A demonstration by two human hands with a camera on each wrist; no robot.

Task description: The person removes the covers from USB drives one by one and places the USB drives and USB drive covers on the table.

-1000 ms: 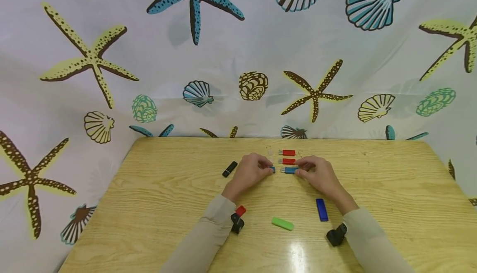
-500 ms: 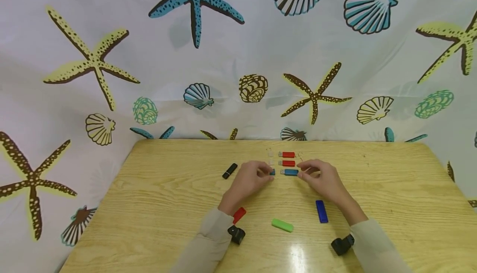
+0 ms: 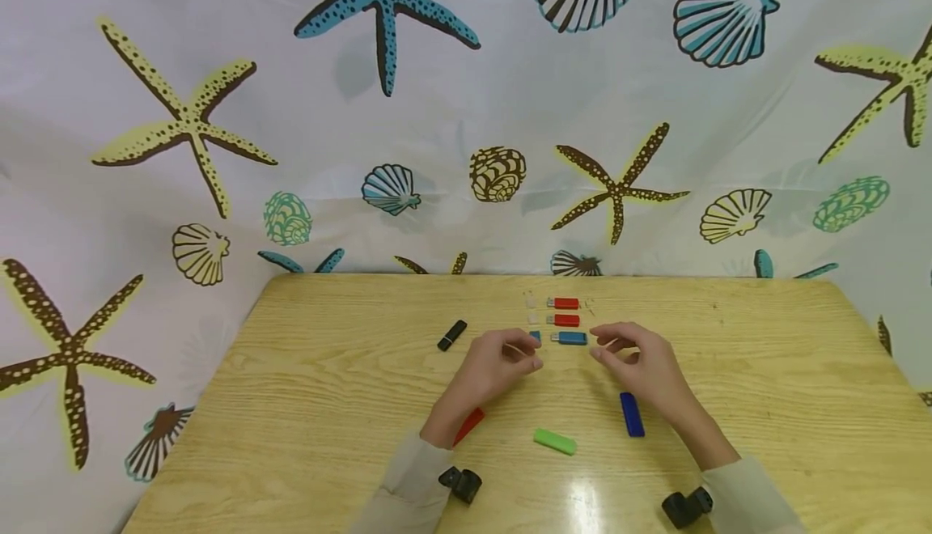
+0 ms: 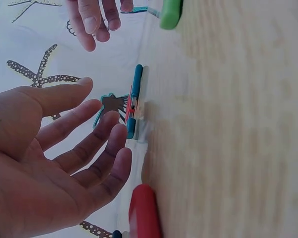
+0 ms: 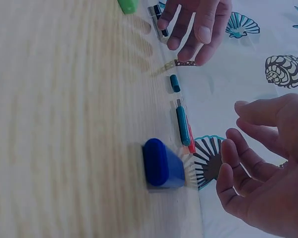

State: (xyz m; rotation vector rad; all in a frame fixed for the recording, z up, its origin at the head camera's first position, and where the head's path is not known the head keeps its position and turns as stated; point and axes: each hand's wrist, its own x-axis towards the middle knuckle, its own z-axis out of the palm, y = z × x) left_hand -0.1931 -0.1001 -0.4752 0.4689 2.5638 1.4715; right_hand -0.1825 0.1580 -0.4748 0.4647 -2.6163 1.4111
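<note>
A blue USB stick (image 3: 572, 338) lies uncapped on the wooden table, its metal plug pointing left. Its small blue cap (image 3: 535, 335) lies just left of the plug. Two red USB sticks, an upper one (image 3: 565, 303) and a lower one (image 3: 566, 320), lie in a row behind it, with pale clear caps (image 3: 532, 318) to their left. My left hand (image 3: 498, 368) hovers by the blue cap, fingers loosely curved and holding nothing. Near the blue stick's right end, my right hand (image 3: 644, 364) is likewise loosely curved with nothing in it.
A black USB stick (image 3: 452, 335) lies left of my left hand. Toward the front are a green USB stick (image 3: 556, 441) and a dark blue one (image 3: 632, 414). A red one (image 3: 469, 425) is partly hidden by my left wrist. A patterned cloth (image 3: 466, 113) hangs behind the table.
Both hands have let go of the blue cap and blue USB stick. They have drawn back toward the front and moved apart, leaving the pieces on the table.
</note>
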